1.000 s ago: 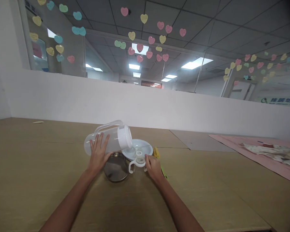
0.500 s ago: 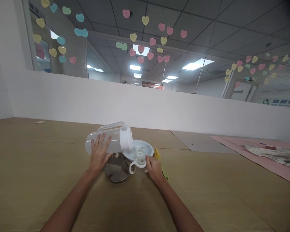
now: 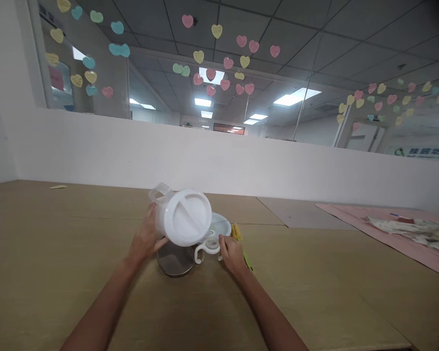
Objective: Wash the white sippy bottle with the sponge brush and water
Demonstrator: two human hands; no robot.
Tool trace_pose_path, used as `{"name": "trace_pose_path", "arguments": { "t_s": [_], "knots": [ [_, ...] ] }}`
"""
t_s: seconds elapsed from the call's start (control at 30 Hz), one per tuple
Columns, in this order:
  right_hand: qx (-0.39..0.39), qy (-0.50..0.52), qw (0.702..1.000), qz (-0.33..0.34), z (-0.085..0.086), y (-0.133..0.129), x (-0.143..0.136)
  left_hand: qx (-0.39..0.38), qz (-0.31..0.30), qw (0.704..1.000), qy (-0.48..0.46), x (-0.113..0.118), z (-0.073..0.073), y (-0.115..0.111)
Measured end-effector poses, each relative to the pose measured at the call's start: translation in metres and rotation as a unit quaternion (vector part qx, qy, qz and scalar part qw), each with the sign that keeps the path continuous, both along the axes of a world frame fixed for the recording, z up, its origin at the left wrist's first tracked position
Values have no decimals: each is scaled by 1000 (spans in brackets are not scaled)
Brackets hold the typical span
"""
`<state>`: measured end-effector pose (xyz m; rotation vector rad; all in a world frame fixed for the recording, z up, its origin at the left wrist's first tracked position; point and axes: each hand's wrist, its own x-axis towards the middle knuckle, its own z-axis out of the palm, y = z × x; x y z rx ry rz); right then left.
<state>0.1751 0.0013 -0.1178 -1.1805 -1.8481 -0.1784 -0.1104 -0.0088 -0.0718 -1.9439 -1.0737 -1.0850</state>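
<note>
My left hand (image 3: 145,239) is wrapped round the body of a clear pitcher (image 3: 188,217), which lies tilted with its round white lid facing me. A clear handle sticks up at its back left. In my right hand (image 3: 233,253) is one white handle of a small clear bottle (image 3: 212,243) with an open threaded neck; its other handle points left. Behind the bottle a white bowl (image 3: 224,224) is partly covered by the pitcher. A round metal pan (image 3: 175,259) lies below the pitcher, its far edge hidden.
Beside my right hand are a yellow object (image 3: 236,231) and a green one (image 3: 248,262), partly hidden. A pink cloth (image 3: 351,219) with crumpled whitish material lies at the right of the table (image 3: 314,292). A white wall (image 3: 106,151) rises behind, with windows above.
My left hand has turned the pitcher from lying sideways so that its lid now faces me, and it hides more of the bowl. My right hand stays at the bottle.
</note>
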Motion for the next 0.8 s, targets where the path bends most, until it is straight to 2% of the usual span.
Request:
{"name": "trace_pose_path", "arguments": {
  "t_s": [0.1, 0.17, 0.4, 0.47, 0.57, 0.7, 0.8],
  "knots": [
    [6, -4, 1000, 5, -1, 1, 1, 37, -4, 996, 75, 2, 2, 1],
    [8, -7, 1000, 7, -2, 1, 1, 54, -1, 994, 94, 5, 2, 1],
    [14, -3, 1000, -3, -1, 1, 0, 70, 17, 996, 59, 8, 2, 1],
    [15, -4, 1000, -7, -2, 1, 0, 73, 45, 996, 2, 12, 3, 0],
    [10, -9, 1000, -11, -2, 1, 0, 37, 85, 987, -128, 21, 5, -4],
    [3, -15, 1000, -14, -1, 1, 0, -15, 119, 948, -294, 25, 6, -6],
    [4, -17, 1000, -18, -1, 2, 1, -32, 139, 921, -362, 19, 1, -3]
  ]
}}
